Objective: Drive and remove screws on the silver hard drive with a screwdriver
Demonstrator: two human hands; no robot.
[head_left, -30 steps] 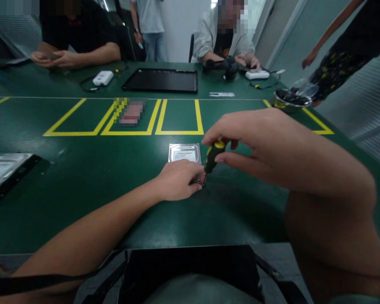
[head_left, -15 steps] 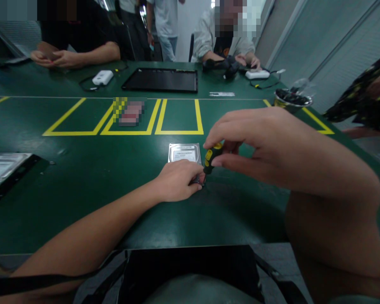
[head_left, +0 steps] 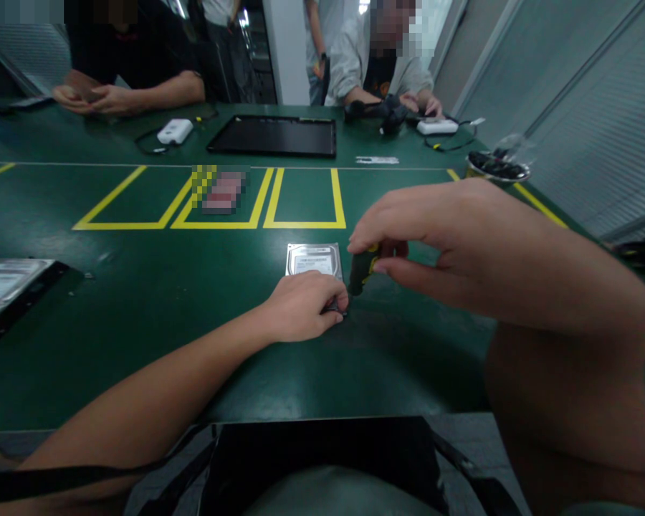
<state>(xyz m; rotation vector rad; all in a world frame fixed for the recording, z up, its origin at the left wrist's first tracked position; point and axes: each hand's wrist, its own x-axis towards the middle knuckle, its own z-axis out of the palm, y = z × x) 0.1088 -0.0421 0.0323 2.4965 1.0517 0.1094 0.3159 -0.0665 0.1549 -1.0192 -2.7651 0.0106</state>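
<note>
A silver hard drive point(head_left: 312, 259) with a white label lies on the green table in front of me. My left hand point(head_left: 306, 304) rests over its near part, fingers curled round the right edge and closed on it. In my right hand point(head_left: 435, 236) is a black and yellow screwdriver point(head_left: 361, 272), its handle pinched between thumb and fingers. The handle leans slightly, its lower end just right of my left fingertips and the drive's edge. I cannot make out the screwdriver's tip or what it touches.
Another hard drive point(head_left: 11, 279) on a black bracket lies at the left, with small bits beside it. Yellow tape point(head_left: 304, 225) marks boxes on the table. Farther back are a black panel point(head_left: 276, 136), white devices point(head_left: 175, 131) and a filled tub point(head_left: 497, 166). People sit opposite.
The screwdriver handle has turned in my right fingers and shifted slightly right. My left hand stays on the hard drive. In the background, a standing person has moved right, and the person at right has mostly left view.
</note>
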